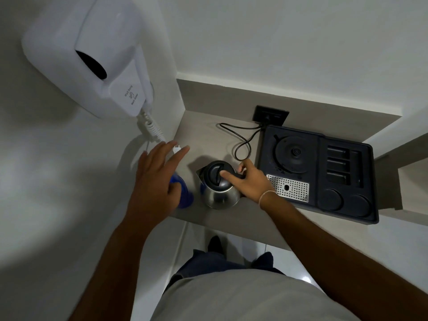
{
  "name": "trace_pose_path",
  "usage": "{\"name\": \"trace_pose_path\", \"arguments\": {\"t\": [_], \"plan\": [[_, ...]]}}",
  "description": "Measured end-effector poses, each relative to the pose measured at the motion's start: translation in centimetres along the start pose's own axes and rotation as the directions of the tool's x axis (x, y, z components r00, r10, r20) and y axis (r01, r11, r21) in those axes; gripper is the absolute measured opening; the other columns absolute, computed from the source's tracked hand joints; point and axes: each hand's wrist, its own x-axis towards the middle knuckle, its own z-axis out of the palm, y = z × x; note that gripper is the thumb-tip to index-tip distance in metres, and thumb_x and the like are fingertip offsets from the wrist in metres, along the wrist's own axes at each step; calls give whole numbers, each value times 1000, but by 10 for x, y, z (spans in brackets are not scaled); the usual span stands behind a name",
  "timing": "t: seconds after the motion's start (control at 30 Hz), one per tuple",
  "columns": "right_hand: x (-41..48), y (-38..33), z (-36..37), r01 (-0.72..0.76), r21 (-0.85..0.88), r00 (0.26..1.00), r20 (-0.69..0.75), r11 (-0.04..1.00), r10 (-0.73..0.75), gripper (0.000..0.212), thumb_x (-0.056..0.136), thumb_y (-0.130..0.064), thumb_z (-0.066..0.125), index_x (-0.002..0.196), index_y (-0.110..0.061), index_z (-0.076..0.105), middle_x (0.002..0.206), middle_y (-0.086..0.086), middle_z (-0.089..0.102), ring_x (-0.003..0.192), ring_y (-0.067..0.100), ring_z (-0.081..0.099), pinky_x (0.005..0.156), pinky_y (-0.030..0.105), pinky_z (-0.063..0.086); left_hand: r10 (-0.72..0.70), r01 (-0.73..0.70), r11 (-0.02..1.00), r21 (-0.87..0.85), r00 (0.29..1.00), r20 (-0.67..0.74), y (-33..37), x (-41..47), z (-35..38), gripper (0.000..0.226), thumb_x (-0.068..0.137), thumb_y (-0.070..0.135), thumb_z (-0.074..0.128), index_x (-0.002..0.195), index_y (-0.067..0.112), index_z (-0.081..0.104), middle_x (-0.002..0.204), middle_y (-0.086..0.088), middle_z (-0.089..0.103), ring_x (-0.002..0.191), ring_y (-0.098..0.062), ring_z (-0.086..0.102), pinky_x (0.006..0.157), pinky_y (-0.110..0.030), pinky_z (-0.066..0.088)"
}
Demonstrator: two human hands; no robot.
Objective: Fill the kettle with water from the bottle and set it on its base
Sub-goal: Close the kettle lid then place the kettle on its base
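A steel kettle (220, 193) with a black lid stands on the grey counter (231, 218), lid down. My right hand (247, 179) grips its black handle, thumb resting on the lid. Left of the kettle stands a blue water bottle (184, 193), mostly hidden under my left hand (155, 179), which hovers over its top with fingers spread apart. The round kettle base (295, 152) sits empty in a black tray (347, 205) to the right of the kettle.
A black cord (243, 140) runs from the tray to a wall socket (271, 115) behind. A white wall-hung hair dryer (92, 59) with a coiled cable hangs at the left. A perforated drip grille (289, 187) lies in the tray.
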Motion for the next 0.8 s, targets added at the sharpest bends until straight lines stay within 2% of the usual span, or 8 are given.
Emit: {"name": "trace_pose_path", "arguments": {"t": [0.07, 0.13, 0.17, 0.23, 0.33, 0.47, 0.6, 0.8], "plan": [[-1, 18, -1, 22, 170, 998, -63, 985, -11, 68, 73, -90, 69, 83, -25, 52, 73, -5, 64, 70, 17, 62, 77, 44, 54, 43, -43, 999, -5, 999, -19, 14, 5, 3, 90, 83, -7, 64, 163, 28, 42, 173, -1, 34, 165, -24, 21, 135, -60, 8], [-2, 30, -1, 32, 217, 996, -93, 976, -11, 63, 84, -81, 64, 77, -18, 60, 69, 5, 64, 69, 23, 64, 78, 46, 55, 82, -82, 997, -13, 996, -43, 26, 12, 10, 89, 83, -9, 63, 162, 26, 44, 172, -2, 37, 165, -23, 22, 135, -60, 9], [-2, 34, 0, 32, 205, 996, -89, 978, -13, 67, 87, -81, 61, 75, -15, 68, 67, 5, 68, 69, 23, 68, 76, 40, 58, 88, -90, 996, -20, 995, -56, 32, 18, 15, 88, 83, -9, 62, 161, 25, 44, 171, -2, 38, 164, -23, 24, 135, -58, 10], [-3, 34, 3, 38, 190, 996, -88, 981, -22, 61, 91, -79, 58, 66, -26, 76, 54, -5, 66, 56, 6, 64, 59, 19, 49, 75, -79, 995, -58, 994, -74, 41, 30, 26, 85, 84, -7, 61, 160, 26, 45, 169, -1, 41, 162, -23, 28, 137, -45, 8], [2, 34, 12, 73, 285, 987, -160, 956, -28, 61, 102, -48, 69, 43, -33, 64, 37, -14, 46, 39, 1, 46, 47, 12, 33, 44, -57, 989, -135, 994, -101, 54, 48, 45, 76, 91, 2, 62, 161, 24, 44, 167, -2, 43, 158, -24, 35, 129, -21, 12], [6, 38, 22, 38, 469, 970, -231, 882, 81, 70, 102, -13, 73, 36, -23, 50, 37, -15, 37, 37, 2, 35, 47, 17, 34, 29, -49, 994, -100, 982, -187, 69, 77, 58, 71, 99, 15, 61, 165, 22, 37, 168, -4, 42, 156, -24, 37, 124, -37, 39], [4, 30, 19, 11, 555, 949, -268, 832, 166, 49, 98, -11, 72, 52, -13, 55, 55, 6, 38, 55, 20, 40, 59, 30, 34, 126, -129, 992, 12, 933, -336, 78, 107, 44, 71, 101, 24, 56, 167, 18, 32, 169, -8, 41, 159, -25, 32, 128, -54, 35], [-1, 15, -23, 96, 641, 938, -314, 762, 146, 64, 95, -19, 70, 40, -26, 38, 48, -8, 33, 48, 12, 34, 54, 31, 30, 190, -197, 980, 43, 837, -512, 110, 145, 12, 71, 102, 23, 57, 167, 13, 32, 173, -9, 38, 164, -28, 28, 130, -56, 29]]}}
